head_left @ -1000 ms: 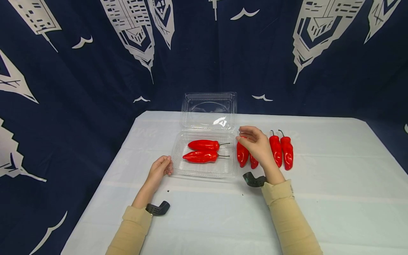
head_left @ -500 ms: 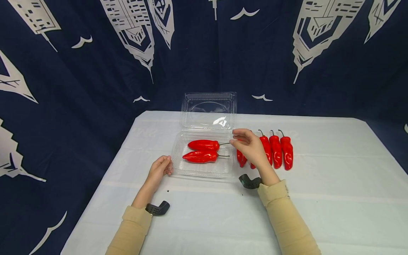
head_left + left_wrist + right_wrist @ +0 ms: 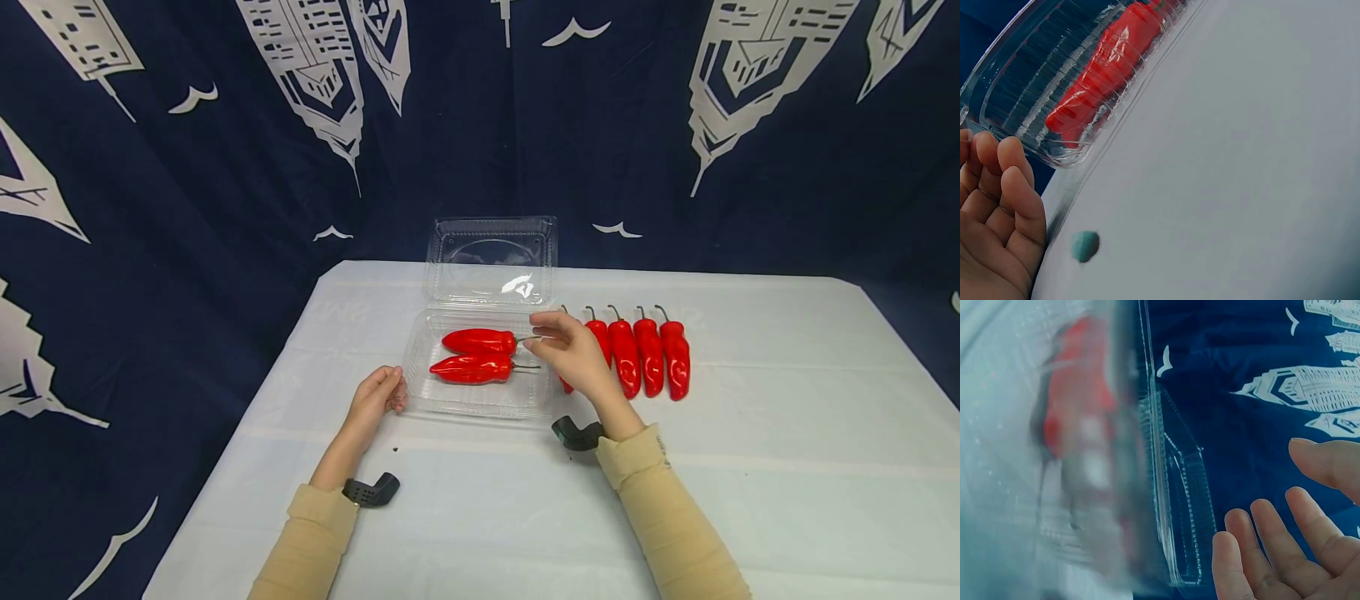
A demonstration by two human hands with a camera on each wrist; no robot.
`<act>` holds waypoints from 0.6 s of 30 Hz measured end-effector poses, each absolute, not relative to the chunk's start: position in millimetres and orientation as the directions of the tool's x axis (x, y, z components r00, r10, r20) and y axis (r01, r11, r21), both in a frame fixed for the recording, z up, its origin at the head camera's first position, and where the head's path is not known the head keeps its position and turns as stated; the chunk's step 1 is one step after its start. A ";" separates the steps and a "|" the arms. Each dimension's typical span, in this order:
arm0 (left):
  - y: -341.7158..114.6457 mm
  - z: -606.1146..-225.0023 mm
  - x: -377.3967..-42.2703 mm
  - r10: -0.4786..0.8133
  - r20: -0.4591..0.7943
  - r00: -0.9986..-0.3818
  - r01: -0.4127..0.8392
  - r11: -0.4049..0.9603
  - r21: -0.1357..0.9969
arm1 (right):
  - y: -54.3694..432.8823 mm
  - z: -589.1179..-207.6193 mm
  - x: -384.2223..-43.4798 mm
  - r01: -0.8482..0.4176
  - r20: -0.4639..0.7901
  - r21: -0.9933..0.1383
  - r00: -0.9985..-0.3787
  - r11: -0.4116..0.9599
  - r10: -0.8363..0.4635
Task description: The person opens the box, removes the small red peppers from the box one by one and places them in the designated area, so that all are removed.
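A clear plastic clamshell container (image 3: 480,404) stands on the table with its lid (image 3: 491,283) raised at the back. Inside lie two red peppers, an upper one (image 3: 478,341) and a lower one (image 3: 472,370), stems to the right. My left hand (image 3: 375,396) pinches the container's left rim; in the left wrist view its fingertips (image 3: 1013,150) are at that rim. Over the container's right side hovers my right hand (image 3: 573,354), thumb and fingers apart with nothing between them, near the pepper stems. The right wrist view shows the fingers (image 3: 1272,531) spread and the container blurred.
Several more red peppers stand in a row right of the container, one of them (image 3: 649,354) beside the rightmost pepper (image 3: 677,358); my right hand partly hides the leftmost. A white cloth covers the table (image 3: 787,433). Behind it hangs a dark blue printed curtain (image 3: 615,150).
My right hand has moved left and slightly toward me, from above the row of peppers to the container's right side, uncovering more of the row. The left hand and container have stayed still.
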State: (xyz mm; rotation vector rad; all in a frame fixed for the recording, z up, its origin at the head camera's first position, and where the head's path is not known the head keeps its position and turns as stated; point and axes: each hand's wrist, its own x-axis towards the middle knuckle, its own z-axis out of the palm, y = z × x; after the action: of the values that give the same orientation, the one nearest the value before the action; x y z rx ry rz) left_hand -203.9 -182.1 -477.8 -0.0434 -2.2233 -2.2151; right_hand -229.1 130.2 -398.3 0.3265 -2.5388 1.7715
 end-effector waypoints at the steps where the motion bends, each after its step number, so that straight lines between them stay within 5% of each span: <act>1: -182.1 -477.7 -203.7 0.018 0.021 -1.000 0.021 0.002 1.000 | 128.8 -398.9 -229.0 -0.183 0.137 -0.925 -0.978 0.333 -0.159; 18: -182.0 -477.5 -203.6 0.016 0.028 -0.999 0.028 0.015 0.999 | 110.0 -414.5 -227.3 -0.255 0.185 -0.920 -0.952 0.298 -0.245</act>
State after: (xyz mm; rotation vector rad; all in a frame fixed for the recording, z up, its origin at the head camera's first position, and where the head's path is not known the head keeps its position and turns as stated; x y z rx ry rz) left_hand -203.6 -182.0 -477.5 -0.0480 -2.2318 -2.1982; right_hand -227.3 110.0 -414.5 0.4868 -2.5240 1.7910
